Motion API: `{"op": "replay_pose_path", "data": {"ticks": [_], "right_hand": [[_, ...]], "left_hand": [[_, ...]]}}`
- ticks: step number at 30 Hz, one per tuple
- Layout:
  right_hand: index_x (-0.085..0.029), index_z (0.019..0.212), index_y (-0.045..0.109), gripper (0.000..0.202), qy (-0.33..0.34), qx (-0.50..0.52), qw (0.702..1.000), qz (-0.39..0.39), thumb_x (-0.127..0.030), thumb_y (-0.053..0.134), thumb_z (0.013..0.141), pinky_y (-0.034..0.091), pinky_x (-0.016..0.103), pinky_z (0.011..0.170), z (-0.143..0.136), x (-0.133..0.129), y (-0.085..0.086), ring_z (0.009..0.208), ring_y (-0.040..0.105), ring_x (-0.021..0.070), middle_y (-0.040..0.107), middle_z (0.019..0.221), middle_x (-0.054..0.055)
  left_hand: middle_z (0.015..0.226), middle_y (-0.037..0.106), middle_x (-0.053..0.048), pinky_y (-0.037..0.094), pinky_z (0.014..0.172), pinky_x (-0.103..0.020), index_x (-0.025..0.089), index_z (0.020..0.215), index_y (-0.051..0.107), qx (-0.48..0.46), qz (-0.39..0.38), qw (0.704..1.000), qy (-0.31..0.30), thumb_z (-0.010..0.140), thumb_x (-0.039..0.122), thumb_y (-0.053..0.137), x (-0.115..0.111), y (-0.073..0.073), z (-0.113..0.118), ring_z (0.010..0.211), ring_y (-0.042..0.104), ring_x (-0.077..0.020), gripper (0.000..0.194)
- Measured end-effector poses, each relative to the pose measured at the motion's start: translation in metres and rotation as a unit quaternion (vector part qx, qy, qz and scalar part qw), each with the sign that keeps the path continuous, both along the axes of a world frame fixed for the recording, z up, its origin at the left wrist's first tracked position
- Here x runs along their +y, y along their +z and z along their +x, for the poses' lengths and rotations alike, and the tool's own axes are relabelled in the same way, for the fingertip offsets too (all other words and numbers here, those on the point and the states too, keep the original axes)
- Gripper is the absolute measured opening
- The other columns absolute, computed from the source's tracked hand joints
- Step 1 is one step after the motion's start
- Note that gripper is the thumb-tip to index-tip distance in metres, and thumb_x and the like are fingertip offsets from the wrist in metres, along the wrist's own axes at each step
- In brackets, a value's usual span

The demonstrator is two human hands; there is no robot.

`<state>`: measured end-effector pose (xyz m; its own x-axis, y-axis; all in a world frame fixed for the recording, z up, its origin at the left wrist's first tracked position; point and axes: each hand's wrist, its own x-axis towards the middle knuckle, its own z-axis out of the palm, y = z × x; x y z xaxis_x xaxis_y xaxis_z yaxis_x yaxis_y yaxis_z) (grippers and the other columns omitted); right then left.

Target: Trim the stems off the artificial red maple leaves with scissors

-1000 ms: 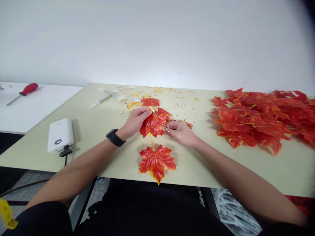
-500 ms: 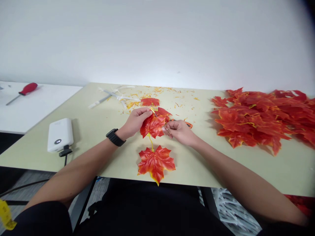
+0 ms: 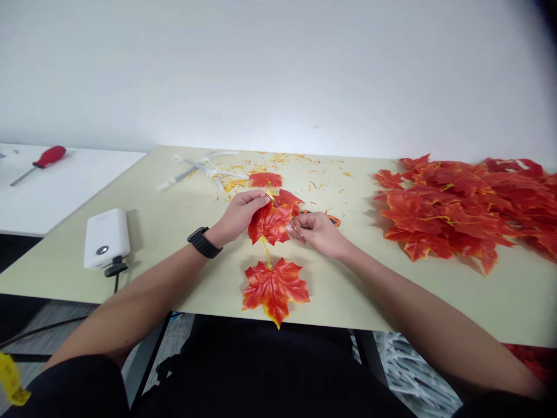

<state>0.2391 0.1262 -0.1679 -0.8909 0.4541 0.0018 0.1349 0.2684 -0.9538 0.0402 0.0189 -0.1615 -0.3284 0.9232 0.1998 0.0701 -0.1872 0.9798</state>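
Note:
Between finger and thumb of my left hand (image 3: 241, 216), which wears a black watch, is the upper edge of a red artificial maple leaf (image 3: 273, 225). My right hand (image 3: 319, 233) is closed around the handles of small metal scissors (image 3: 296, 230). Their blade tip reaches behind the leaf and shows by my left thumb, close to the leaf's yellow edge. A yellow cord (image 3: 267, 251) links this leaf to a second maple leaf (image 3: 277, 287) lying flat at the table's front edge. Two further red leaves, one of them a maple leaf (image 3: 266, 179), lie just beyond my hands.
A large pile of red leaves (image 3: 448, 203) covers the right side. Yellow trimmings (image 3: 278, 159) are scattered at the back beside clear plastic strips (image 3: 195, 168). An orange-and-black tool (image 3: 334, 220) lies behind my right hand. A white power bank (image 3: 107, 238) and red-handled screwdriver (image 3: 51, 157) are left.
Almost nothing differs. Both hands keep their place on the leaf and scissors, and the near leaf has shifted very slightly left.

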Motion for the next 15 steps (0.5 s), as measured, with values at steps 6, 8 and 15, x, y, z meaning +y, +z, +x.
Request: {"op": "replay_pose_path", "data": {"ticks": [6, 8, 15], "right_hand": [[-0.018, 0.059, 0.048, 0.049, -0.011, -0.002, 1.000, -0.013, -0.052, 0.078, 0.079, 0.036, 0.027, 0.060, -0.0006, 0.0002, -0.0034, 0.059, 0.044, 0.0102, 0.050, 0.061, -0.001], [-0.018, 0.059, 0.048, 0.049, -0.013, -0.004, 1.000, -0.014, -0.051, 0.078, 0.079, 0.037, 0.027, 0.060, -0.0008, 0.0006, -0.0043, 0.059, 0.045, 0.0103, 0.051, 0.061, -0.001], [-0.018, 0.060, 0.048, 0.043, -0.017, 0.008, 1.000, -0.021, -0.044, 0.075, 0.080, 0.038, 0.026, 0.059, -0.0006, 0.0021, -0.0083, 0.061, 0.045, 0.0103, 0.053, 0.064, 0.000]], "left_hand": [[0.065, 0.048, 0.002, 0.031, 0.058, -0.025, 0.017, 0.065, 0.059, 0.000, 0.004, 1.000, -0.001, 0.085, 0.040, 0.073, 0.0003, -0.0005, -0.0005, 0.060, 0.039, -0.0101, 0.033], [0.065, 0.047, 0.002, 0.031, 0.058, -0.025, 0.017, 0.065, 0.059, 0.002, 0.003, 1.000, 0.000, 0.086, 0.040, 0.072, 0.0002, -0.0001, -0.0004, 0.060, 0.039, -0.0102, 0.033], [0.064, 0.046, 0.002, 0.030, 0.057, -0.026, 0.017, 0.064, 0.057, -0.001, 0.002, 1.000, 0.002, 0.085, 0.041, 0.073, -0.0001, 0.0006, 0.0002, 0.059, 0.037, -0.0099, 0.035]]}}
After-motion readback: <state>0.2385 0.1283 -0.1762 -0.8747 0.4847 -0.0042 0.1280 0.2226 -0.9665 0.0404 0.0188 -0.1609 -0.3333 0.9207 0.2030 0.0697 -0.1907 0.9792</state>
